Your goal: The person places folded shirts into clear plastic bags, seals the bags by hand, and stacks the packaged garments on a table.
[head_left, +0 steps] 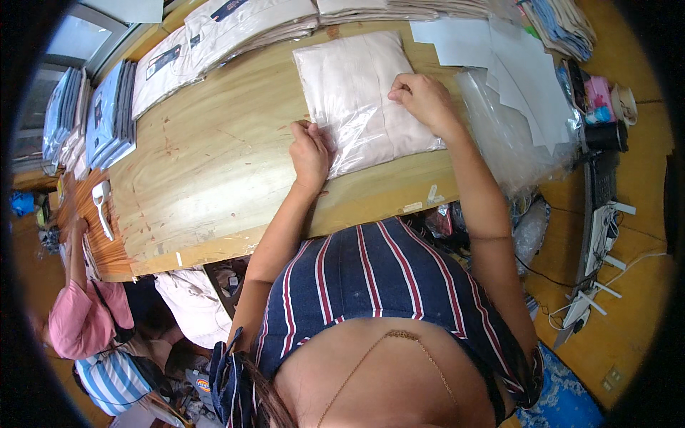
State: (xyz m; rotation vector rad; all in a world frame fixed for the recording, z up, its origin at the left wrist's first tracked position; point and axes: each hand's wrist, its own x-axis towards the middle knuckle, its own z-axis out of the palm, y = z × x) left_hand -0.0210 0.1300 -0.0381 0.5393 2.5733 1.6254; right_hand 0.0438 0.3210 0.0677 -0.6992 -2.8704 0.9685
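Note:
A folded pale pink garment (354, 75) in a clear plastic bag (349, 132) lies flat on the wooden table in front of me. At the bag's lower left edge is my left hand (309, 155), its fingers curled closed on the plastic. My right hand (427, 103) is over the right half of the garment, thumb and fingers pinched together on the bag's film. Light glints off creased plastic between the two hands. The fingertips are small in view, so the exact grip is hard to see.
Bagged pale garments (250, 32) line the table's far edge, with blue bagged stacks (110, 114) at far left. White sheets (457, 43) and loose clear bags (492, 114) lie to the right. A white handheld tool (101, 207) rests near another person in a pink top (89, 317).

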